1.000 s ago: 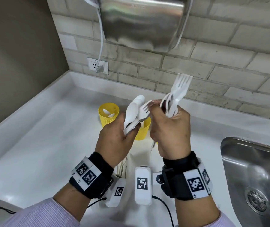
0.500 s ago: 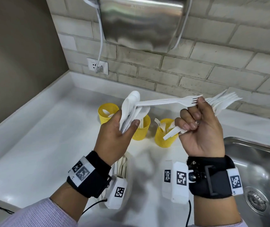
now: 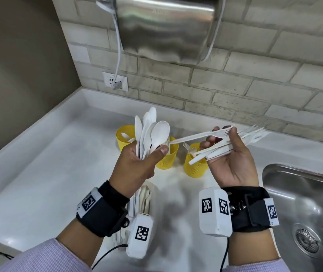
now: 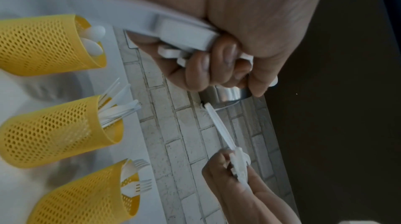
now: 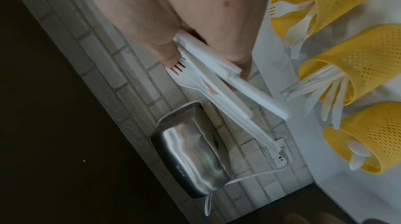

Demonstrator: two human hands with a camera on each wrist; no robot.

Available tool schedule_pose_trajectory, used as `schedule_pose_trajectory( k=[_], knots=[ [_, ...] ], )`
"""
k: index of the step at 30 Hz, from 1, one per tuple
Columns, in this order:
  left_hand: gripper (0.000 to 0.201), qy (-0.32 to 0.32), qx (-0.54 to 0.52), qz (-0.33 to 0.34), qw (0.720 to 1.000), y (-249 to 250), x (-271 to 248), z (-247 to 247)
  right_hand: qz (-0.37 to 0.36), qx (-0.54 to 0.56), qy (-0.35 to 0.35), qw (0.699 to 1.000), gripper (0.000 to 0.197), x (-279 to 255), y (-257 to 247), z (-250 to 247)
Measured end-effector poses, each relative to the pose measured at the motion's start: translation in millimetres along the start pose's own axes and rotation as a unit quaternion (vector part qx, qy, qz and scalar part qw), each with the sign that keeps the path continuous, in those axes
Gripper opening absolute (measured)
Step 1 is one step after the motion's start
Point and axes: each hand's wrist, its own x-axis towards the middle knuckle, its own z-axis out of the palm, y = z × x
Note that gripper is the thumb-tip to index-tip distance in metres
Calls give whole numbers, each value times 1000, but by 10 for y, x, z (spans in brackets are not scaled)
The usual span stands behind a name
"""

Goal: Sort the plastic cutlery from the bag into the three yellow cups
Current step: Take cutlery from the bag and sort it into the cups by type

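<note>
My left hand (image 3: pixel 149 154) grips an upright bundle of white spoons and knives (image 3: pixel 151 132) above the cups. My right hand (image 3: pixel 223 138), palm up, holds several white forks (image 3: pixel 241 140) and pinches one more fork (image 3: pixel 200 135), whose handle points left toward the bundle. Behind the hands stand three yellow mesh cups: the left cup (image 3: pixel 124 140) holds spoons (image 4: pixel 93 39), the middle cup (image 3: pixel 168 158) knives (image 4: pixel 121 106), the right cup (image 3: pixel 194 167) forks (image 4: pixel 139 186). The clear bag (image 3: pixel 143 199) with more cutlery lies under my left wrist.
A steel sink (image 3: pixel 304 203) is sunk into the white counter (image 3: pixel 48 173) at the right. On the brick wall hang a steel hand dryer (image 3: pixel 166 28) and a socket (image 3: pixel 115 81) with its cable.
My right hand drew a fork out of the left hand's bundle, moved right and turned palm up. The left hand kept its bundle and tilted it more upright.
</note>
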Motion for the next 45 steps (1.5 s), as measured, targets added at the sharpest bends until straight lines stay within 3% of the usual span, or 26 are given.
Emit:
schedule_pose_trajectory(
  k=[5, 10, 13, 17, 20, 27, 30, 34, 37, 41, 45],
  knots=[
    [47, -33, 26, -10, 999, 35, -21, 57, -42, -28, 28, 998, 25, 8, 92, 119],
    [33, -6, -19, -72, 997, -34, 6, 45, -164, -104, 61, 979, 26, 14, 210, 370],
    [21, -7, -47, -101, 994, -25, 22, 33, -210, -170, 28, 962, 29, -46, 304, 540],
    [24, 0, -128, -167, 978, -23, 78, 46, -257, -268, -42, 927, 30, -56, 458, 651],
    [35, -9, -217, -203, 955, -9, 92, 29, -257, -341, -59, 902, 27, -23, 610, 664],
    [49, -5, -246, -239, 939, -20, 129, -29, -196, -439, -56, 875, 27, 52, 922, 446],
    [43, -6, -221, -256, 941, -39, 144, -35, -177, -435, -32, 882, 24, 54, 1019, 385],
    [60, 38, -203, -274, 939, -131, 138, -74, -213, -407, 2, 888, 21, 111, 1011, 368],
    [41, 28, -228, -289, 929, -107, 155, -65, -219, -456, -29, 862, 27, 125, 980, 345],
    [36, -11, -253, -250, 935, -15, 169, -4, -194, -450, -41, 871, 18, 84, 1050, 252],
    [32, -19, -226, -232, 946, -49, 103, 43, -176, -423, 7, 889, 33, 126, 1012, 184]
  ],
)
